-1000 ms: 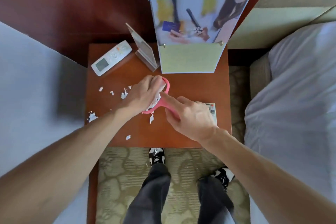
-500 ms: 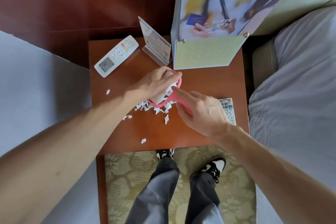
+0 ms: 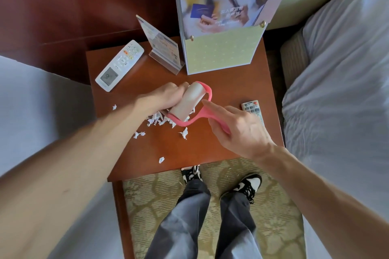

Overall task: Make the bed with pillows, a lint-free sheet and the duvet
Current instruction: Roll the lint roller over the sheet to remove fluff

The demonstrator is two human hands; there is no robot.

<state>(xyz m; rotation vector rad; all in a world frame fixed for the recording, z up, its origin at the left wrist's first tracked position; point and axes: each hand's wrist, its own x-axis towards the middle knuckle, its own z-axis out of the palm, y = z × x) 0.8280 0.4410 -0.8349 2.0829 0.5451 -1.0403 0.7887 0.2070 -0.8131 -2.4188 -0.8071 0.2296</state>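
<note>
Your left hand (image 3: 166,95) grips the beige roll of the pink lint roller (image 3: 191,100) over the middle of the nightstand (image 3: 231,90). Your right hand (image 3: 237,130) holds its handle, forefinger laid along it. Torn white scraps (image 3: 157,121) lie just beneath the roll. A white remote (image 3: 120,65) sits by the far left corner, and a grey remote (image 3: 252,108) at the right edge.

Table (image 3: 231,90): smooth, glossy reddish wood before you.
Lint roller (image 3: 189,101): your pink frame looks like smooth plastic; tube matt, cardboard-like.
Scraps (image 3: 157,121): crumpled white paper.
Bedding (image 3: 336,101): matt, creased cloth.

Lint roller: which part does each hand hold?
The right hand grips the lint roller by its pink handle; the left hand grips its roll.
</note>
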